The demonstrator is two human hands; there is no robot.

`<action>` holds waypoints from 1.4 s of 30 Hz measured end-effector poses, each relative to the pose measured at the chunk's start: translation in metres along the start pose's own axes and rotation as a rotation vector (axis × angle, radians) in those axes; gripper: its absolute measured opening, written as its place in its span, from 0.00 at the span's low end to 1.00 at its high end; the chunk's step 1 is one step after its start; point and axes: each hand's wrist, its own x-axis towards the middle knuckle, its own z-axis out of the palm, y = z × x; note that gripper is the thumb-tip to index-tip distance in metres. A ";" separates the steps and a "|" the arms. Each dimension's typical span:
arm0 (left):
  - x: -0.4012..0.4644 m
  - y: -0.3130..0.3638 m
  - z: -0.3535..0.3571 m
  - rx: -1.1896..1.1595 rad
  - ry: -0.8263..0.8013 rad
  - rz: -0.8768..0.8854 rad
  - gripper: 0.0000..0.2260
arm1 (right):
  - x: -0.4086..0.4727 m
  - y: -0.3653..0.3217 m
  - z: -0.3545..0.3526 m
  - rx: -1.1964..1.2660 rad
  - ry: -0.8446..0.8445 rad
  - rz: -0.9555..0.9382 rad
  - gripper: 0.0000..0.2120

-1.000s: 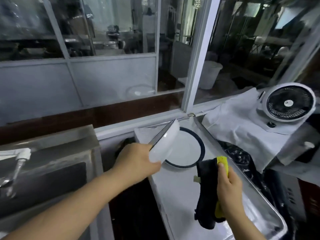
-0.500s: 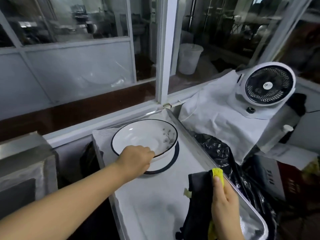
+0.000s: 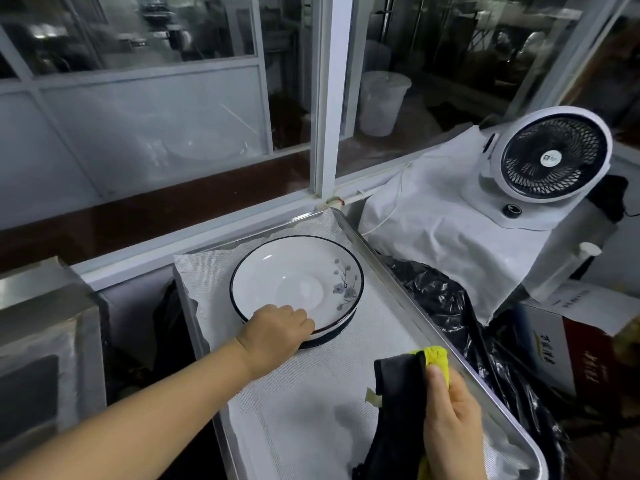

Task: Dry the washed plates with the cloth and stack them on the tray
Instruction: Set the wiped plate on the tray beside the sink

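On the lined tray [image 3: 391, 271] by the window, two plates sit stacked; the top plate [image 3: 298, 277] has its near rim gripped by the left hand [image 3: 277, 327]. The right hand [image 3: 450, 410] clutches one black-and-yellow cloth [image 3: 398, 403]. Whether more plates await drying, I can't tell.

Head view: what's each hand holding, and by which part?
Left hand grips the near rim of the top plate, which sits on another plate on the tray. Right hand holds the bunched cloth near its upper end.
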 end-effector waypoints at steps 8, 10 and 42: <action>-0.002 0.000 0.010 0.085 0.003 0.052 0.14 | 0.003 0.006 0.002 0.002 -0.042 0.026 0.14; -0.003 -0.002 0.015 0.066 0.046 0.072 0.11 | 0.002 0.010 0.002 -0.009 -0.046 0.018 0.14; -0.270 -0.006 -0.157 -0.214 0.036 -0.845 0.08 | -0.133 -0.098 0.144 -0.158 -0.590 -0.459 0.10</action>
